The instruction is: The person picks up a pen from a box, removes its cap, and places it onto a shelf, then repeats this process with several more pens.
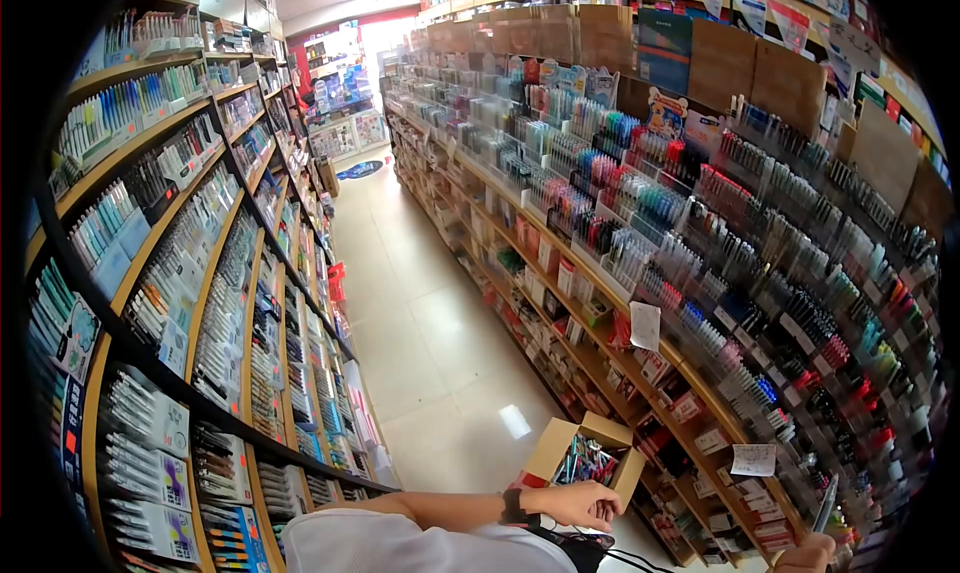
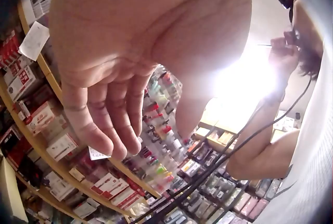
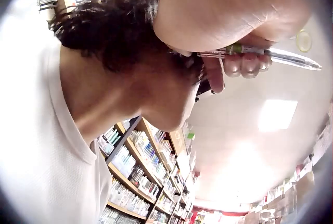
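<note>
The bare left forearm (image 1: 450, 510), ringed at the wrist by a dark band (image 1: 514, 507), extends to the left hand (image 1: 575, 503), whose fingers (image 2: 104, 120) hang loosely curled, thumb (image 2: 192, 107) apart. The bare right arm (image 2: 270, 161) bends at the elbow (image 2: 240, 169), the right hand (image 1: 805, 555) raised near the head (image 3: 112, 34), fingers curled in a grip.

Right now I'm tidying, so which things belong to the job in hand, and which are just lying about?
Job:
slim clear plastic pen, in right grip
likely, open brown cardboard box of pens

Lying about:
blue oval mat, apparently
rectangular white paper slips
</note>
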### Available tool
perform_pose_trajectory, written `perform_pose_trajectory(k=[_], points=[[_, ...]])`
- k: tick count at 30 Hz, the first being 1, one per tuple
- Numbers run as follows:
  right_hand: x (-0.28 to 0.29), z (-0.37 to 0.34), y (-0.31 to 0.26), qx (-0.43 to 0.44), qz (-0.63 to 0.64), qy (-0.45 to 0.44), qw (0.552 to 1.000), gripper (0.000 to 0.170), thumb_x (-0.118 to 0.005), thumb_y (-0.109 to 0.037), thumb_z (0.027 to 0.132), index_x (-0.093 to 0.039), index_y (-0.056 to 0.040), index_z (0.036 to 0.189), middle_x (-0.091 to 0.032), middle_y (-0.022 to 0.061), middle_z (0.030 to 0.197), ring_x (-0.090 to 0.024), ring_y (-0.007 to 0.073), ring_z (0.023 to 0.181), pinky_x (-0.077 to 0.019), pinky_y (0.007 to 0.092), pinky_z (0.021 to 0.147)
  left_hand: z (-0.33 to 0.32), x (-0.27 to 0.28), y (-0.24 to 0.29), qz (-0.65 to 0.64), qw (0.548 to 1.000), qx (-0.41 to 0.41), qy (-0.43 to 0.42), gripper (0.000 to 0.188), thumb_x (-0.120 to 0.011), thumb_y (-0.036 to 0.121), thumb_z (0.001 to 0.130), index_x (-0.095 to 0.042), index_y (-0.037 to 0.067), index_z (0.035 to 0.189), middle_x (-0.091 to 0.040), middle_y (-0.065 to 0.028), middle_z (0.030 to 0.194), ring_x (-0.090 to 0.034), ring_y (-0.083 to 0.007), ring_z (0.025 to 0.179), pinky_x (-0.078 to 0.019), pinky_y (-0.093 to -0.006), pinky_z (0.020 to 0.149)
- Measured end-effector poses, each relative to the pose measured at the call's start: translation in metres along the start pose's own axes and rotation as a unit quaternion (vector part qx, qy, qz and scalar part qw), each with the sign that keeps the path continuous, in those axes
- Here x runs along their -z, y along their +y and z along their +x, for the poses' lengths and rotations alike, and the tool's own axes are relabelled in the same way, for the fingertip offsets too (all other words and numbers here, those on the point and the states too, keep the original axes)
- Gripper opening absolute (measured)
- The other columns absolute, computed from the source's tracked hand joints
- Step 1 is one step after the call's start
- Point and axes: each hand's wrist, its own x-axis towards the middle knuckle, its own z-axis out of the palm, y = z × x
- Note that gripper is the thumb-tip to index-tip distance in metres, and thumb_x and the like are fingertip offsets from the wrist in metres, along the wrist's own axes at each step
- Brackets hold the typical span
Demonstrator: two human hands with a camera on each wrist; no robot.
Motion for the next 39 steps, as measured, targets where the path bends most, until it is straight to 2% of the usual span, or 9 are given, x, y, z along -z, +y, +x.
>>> perform_pose_trajectory(k=[10, 13, 19, 20, 21, 24, 30, 32, 39], points=[[-0.008, -0.019, 0.006, -0.014, -0.028, 0.009, 0.999, 0.042, -0.053, -0.034, 0.103, -0.07, 0.0035, 0.095, -0.058, 0.0179, 0.069, -0.057, 0.0343, 0.06, -0.0451, 0.045, 0.056, -0.004, -0.003, 0.008, -0.002, 0.999, 0.037, -0.016, 0.035, -0.079, 0.019, 0.09, -0.065, -0.004, 0.113, -0.075, -0.0123, 0.093, -0.072, -0.0224, 0.089, -0.0558, -0.0335, 0.079], [-0.019, -0.04, 0.023, -0.036, -0.023, -0.044, 0.998, 0.045, -0.043, -0.026, 0.105, -0.07, 0.0098, 0.103, -0.059, 0.0234, 0.082, -0.057, 0.0344, 0.068, -0.0447, 0.0449, 0.06, -0.007, -0.003, 0.012, -0.01, 0.999, 0.033, -0.022, 0.035, -0.079, 0.018, 0.09, -0.064, -0.002, 0.114, -0.075, -0.0102, 0.093, -0.072, -0.0205, 0.087, -0.0555, -0.0324, 0.078], [-0.075, -0.134, 0.035, -0.299, 0.035, -0.062, 0.952, 0.029, -0.05, -0.019, 0.098, -0.073, -0.002, 0.104, -0.061, 0.0157, 0.092, -0.059, 0.0294, 0.078, -0.0462, 0.0412, 0.069, -0.012, -0.008, 0.009, -0.051, 0.997, 0.046, -0.036, 0.048, -0.081, 0.029, 0.091, -0.06, 0.002, 0.125, -0.072, -0.0058, 0.09, -0.068, -0.0146, 0.082, -0.0536, -0.031, 0.072], [-0.1, -0.164, 0.048, -0.314, 0.026, -0.026, 0.949, 0.052, -0.048, -0.042, 0.099, -0.07, 0.0026, 0.085, -0.053, 0.0119, 0.073, -0.051, 0.0265, 0.066, -0.0399, 0.0384, 0.063, -0.013, -0.004, 0.024, -0.039, 0.997, 0.058, -0.04, 0.051, -0.08, 0.032, 0.092, -0.059, 0.003, 0.127, -0.072, -0.0054, 0.089, -0.067, -0.014, 0.08, -0.0532, -0.031, 0.072], [-0.109, -0.188, 0.047, -0.38, 0.064, -0.021, 0.923, 0.056, -0.043, -0.044, 0.101, -0.07, 0.0029, 0.086, -0.054, 0.0117, 0.074, -0.054, 0.0261, 0.068, -0.0417, 0.0367, 0.064, -0.014, -0.002, 0.036, -0.053, 0.994, 0.079, -0.046, 0.053, -0.078, 0.036, 0.094, -0.058, 0.003, 0.13, -0.07, -0.0049, 0.087, -0.066, -0.0138, 0.083, -0.0526, -0.0308, 0.074], [-0.127, -0.209, 0.035, -0.371, 0.047, -0.008, 0.927, 0.038, -0.048, -0.028, 0.097, -0.069, 0.0032, 0.088, -0.057, 0.0157, 0.078, -0.059, 0.0306, 0.074, -0.044, 0.0375, 0.068, -0.009, -0.008, 0.016, -0.066, 0.994, 0.025, -0.078, 0.055, -0.072, 0.023, 0.098, -0.048, 0.003, 0.144, -0.07, -0.0072, 0.095, -0.066, -0.0144, 0.09, -0.0531, -0.0311, 0.081], [-0.135, -0.218, 0.011, -0.411, 0.056, 0.002, 0.91, 0.034, -0.045, -0.022, 0.098, -0.066, 0.0039, 0.09, -0.056, 0.0161, 0.081, -0.057, 0.0311, 0.074, -0.0427, 0.0378, 0.068, -0.01, -0.011, 0.059, -0.078, 0.993, 0.026, -0.085, 0.062, -0.072, 0.013, 0.095, -0.043, 0.007, 0.15, -0.073, -0.0069, 0.096, -0.067, -0.0145, 0.082, -0.0523, -0.0308, 0.074], [-0.135, -0.212, 0.006, -0.431, 0.101, 0.009, 0.897, 0.033, -0.045, -0.021, 0.098, -0.065, 0.0039, 0.091, -0.056, 0.0165, 0.081, -0.056, 0.0304, 0.073, -0.0421, 0.038, 0.067, -0.013, -0.012, 0.077, -0.074, 0.99, 0.069, -0.095, 0.061, -0.069, 0.013, 0.098, -0.042, 0.01, 0.153, -0.068, -0.0067, 0.11, -0.064, -0.0105, 0.097, -0.052, -0.0286, 0.081], [-0.134, -0.208, -0.012, -0.44, 0.2, -0.004, 0.876, 0.038, -0.044, -0.028, 0.104, -0.067, 0.003, 0.098, -0.067, 0.0171, 0.095, -0.065, 0.0306, 0.081, -0.0504, 0.0391, 0.074, -0.034, -0.042, 0.099, -0.044, 0.998, 0.054, -0.004, 0.052, -0.076, 0.019, 0.096, -0.05, -0.002, 0.136, -0.066, -0.0075, 0.113, -0.063, -0.0114, 0.099, -0.0536, -0.029, 0.083]])
